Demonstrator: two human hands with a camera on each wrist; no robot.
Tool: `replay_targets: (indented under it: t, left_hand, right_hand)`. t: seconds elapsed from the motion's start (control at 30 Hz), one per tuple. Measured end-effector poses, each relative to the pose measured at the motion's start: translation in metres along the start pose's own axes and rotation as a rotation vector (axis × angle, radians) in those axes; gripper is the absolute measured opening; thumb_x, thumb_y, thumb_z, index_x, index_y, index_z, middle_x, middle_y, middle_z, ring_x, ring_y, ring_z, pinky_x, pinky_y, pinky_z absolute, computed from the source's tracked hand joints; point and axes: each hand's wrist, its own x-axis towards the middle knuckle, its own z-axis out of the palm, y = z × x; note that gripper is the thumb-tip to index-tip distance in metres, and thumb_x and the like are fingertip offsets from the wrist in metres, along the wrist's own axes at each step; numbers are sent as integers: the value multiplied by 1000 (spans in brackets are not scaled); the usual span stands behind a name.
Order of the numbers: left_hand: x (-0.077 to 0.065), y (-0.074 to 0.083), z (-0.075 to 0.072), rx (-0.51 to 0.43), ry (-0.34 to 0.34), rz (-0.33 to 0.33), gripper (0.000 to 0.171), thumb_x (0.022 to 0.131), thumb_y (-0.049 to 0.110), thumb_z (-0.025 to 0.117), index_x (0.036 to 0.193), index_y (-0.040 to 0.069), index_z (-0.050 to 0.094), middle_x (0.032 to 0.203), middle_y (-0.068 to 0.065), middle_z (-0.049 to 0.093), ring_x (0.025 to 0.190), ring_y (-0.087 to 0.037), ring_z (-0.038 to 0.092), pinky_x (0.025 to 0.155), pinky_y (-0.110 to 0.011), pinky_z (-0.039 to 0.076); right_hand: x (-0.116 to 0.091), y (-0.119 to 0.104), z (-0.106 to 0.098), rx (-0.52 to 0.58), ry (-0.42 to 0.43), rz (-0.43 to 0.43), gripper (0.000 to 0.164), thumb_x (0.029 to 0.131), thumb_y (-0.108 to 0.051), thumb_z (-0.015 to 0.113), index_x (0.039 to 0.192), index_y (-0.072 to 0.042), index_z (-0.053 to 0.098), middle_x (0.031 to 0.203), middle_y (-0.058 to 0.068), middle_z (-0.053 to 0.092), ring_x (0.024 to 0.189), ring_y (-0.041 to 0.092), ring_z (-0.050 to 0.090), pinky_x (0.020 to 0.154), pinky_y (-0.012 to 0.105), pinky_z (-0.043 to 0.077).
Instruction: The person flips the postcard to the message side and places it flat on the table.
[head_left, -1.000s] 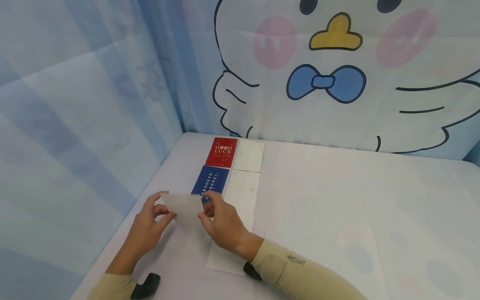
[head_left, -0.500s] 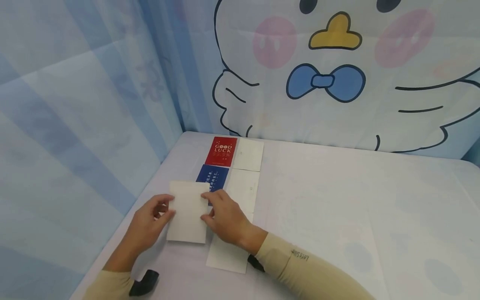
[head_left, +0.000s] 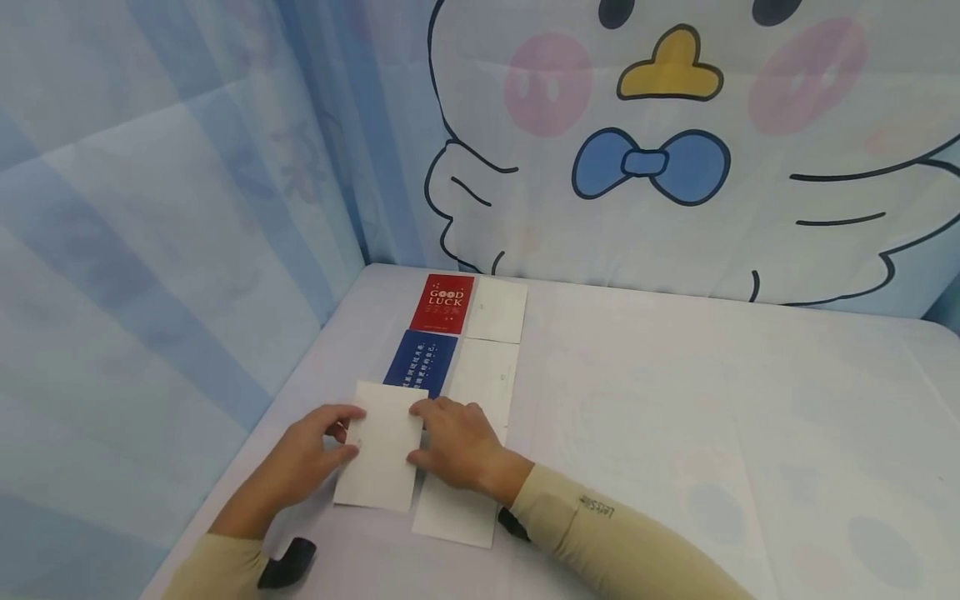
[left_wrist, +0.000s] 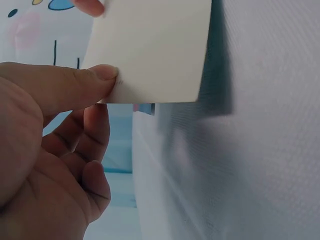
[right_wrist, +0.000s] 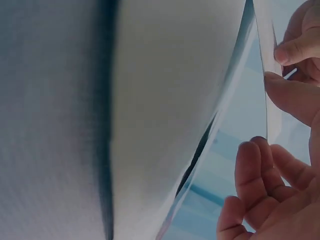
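Observation:
Both hands hold a white card (head_left: 382, 450), mostly plain, just above the table, seen over the near edge of a blue card (head_left: 422, 357). My left hand (head_left: 300, 458) pinches its left edge; in the left wrist view the thumb (left_wrist: 104, 73) presses on its face, with fingers behind. At the right edge, my right hand (head_left: 461, 446) pinches it between thumb and fingers, as the right wrist view also shows with the held card (right_wrist: 272, 112) edge-on. A red "GOOD LUCK" card (head_left: 442, 304) lies beyond the blue one.
A column of white cards lies right of the coloured ones: a far card (head_left: 498, 310), a middle card (head_left: 483, 379) and a near card (head_left: 453, 512), partly under my right arm. A pale cloth covers the table (head_left: 675, 417). A printed curtain (head_left: 525, 217) stands behind it.
The card, seen foreshortened one second ago, has tilted to show its white face, then come down and slightly right. Both hands moved with it, and more of the blue card shows than half a second ago.

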Motion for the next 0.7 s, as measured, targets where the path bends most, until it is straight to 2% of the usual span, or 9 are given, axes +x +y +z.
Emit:
replay_targets:
  t: [0.17, 0.4, 0.7]
  left_hand:
    - [6, -2, 1, -3, -51, -11, 48, 90, 5, 73, 134, 3, 56, 111, -8, 59, 99, -25, 55, 76, -35, 50]
    - [13, -5, 4, 1, -111, -34, 44, 89, 6, 73, 131, 5, 59, 111, -6, 60, 98, -24, 55, 85, -42, 52]
    - [18, -7, 7, 10, -155, -43, 45, 87, 4, 74, 130, 4, 60, 108, -5, 59, 97, -23, 54, 85, -41, 50]
  right_hand:
    - [2, 1, 3, -5, -40, 16, 55, 88, -36, 78, 133, -10, 59, 119, 5, 66, 103, 19, 62, 97, 39, 49]
    - [3, 1, 6, 6, -121, 37, 55, 87, -33, 79, 130, -7, 58, 108, 6, 65, 91, 17, 58, 87, 30, 52]
    - [4, 2, 8, 21, -148, 37, 53, 87, -32, 79, 129, -6, 58, 107, 6, 64, 92, 18, 57, 87, 28, 51]
